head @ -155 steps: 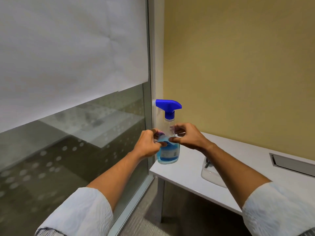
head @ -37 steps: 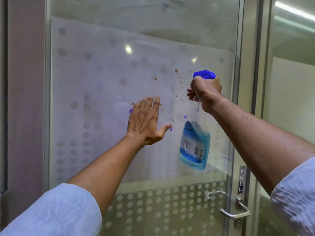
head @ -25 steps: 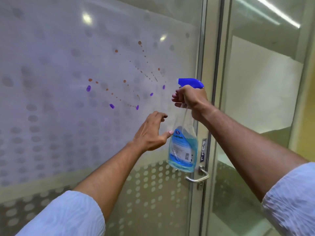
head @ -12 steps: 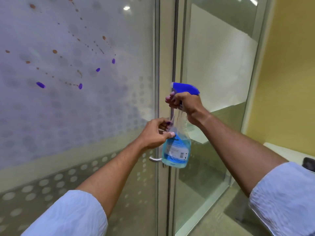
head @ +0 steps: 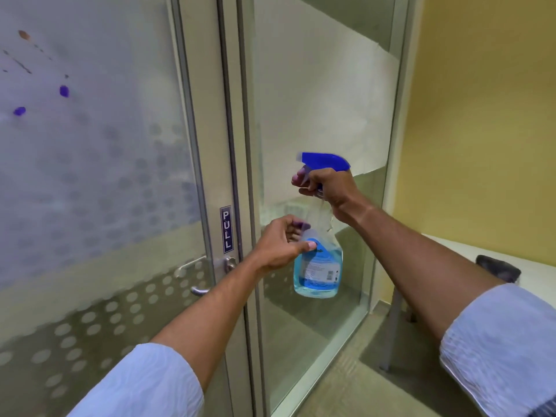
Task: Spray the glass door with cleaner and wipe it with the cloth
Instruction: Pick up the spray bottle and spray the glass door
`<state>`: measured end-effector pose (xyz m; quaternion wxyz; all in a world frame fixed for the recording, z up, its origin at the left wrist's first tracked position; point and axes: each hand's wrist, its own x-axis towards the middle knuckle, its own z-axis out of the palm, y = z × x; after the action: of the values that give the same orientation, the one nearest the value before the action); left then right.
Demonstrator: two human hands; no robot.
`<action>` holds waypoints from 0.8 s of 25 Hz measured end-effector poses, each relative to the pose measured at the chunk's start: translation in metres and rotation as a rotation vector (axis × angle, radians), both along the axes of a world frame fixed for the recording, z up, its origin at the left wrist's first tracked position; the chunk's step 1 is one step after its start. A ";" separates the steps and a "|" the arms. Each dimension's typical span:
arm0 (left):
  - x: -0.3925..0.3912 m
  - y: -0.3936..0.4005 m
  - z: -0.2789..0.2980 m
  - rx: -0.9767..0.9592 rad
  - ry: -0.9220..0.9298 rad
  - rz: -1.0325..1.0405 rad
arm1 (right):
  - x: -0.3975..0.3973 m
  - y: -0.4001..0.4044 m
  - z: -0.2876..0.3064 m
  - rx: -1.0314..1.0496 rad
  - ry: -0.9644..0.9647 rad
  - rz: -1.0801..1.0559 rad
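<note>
A: What could go wrong from here?

B: The spray bottle (head: 317, 266) hangs in the air in front of the fixed glass panel (head: 316, 115), at about 3 o'clock from the glass door (head: 90, 176). The stains (head: 64, 91) sit far off at 10 o'clock. If the trigger were squeezed now, my guess is the cleaner would land on the wrong pane, or drip to the floor (head: 346, 392).

A: And the grip?

B: The right hand (head: 328, 188) holds the bottle by the neck under the blue spray head (head: 326, 160), fingers (head: 301, 177) curled round the trigger. The left hand (head: 279, 246) has its fingers half closed, thumb pressed on the bottle's shoulder. There is a purple patch by the fingertips; I cannot tell whether it is the cloth.

A: So a slip is possible?

B: Likely enough. If both hands shift at once, the bottle could swing and knock the glass. No cloth shows plainly, so the wiping may be held up.

A: Anything nearby?

B: The door handle (head: 192, 278) at 8 o'clock of the bottle, and a white surface (head: 535, 275) at 3 o'clock.
</note>
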<state>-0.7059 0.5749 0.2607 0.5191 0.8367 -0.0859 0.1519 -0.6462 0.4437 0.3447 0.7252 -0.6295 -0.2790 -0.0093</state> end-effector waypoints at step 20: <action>0.205 -0.161 -0.010 -0.003 -0.075 -0.250 | 0.143 -0.231 -0.070 -0.470 -0.009 -0.292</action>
<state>-0.5014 0.4137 0.2502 0.5317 0.8124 -0.2087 0.1174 -0.5034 0.2125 0.2743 0.5489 -0.8140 -0.1830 -0.0512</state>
